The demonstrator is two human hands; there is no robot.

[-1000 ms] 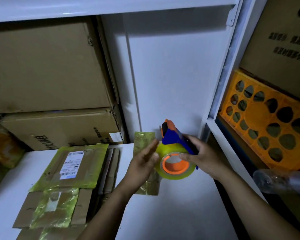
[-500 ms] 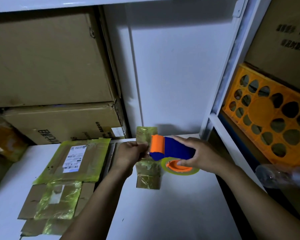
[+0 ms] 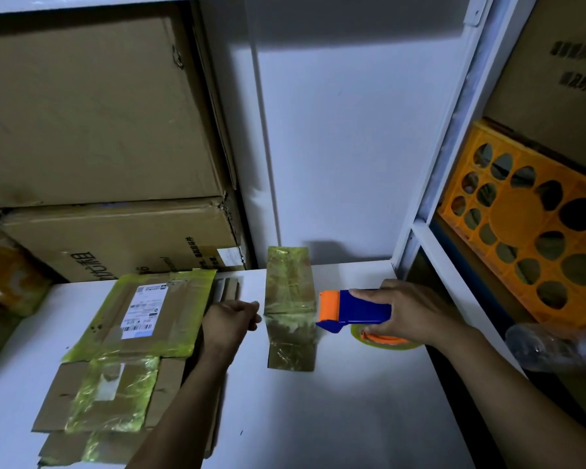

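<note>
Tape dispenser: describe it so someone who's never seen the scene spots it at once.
On the white table, look just right of the narrow tape-wrapped cardboard strip. The tape dispenser is there, gripped by the right hand. It alone is blue with an orange front, a yellowish tape roll under it; its neighbours are brown cardboard.

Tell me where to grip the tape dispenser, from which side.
Grip the blue handle from the right, as the right hand does: it lies level, orange roller end pointing left toward the taped carton piece, tape roll below, tape end pinched by the left hand.
</note>
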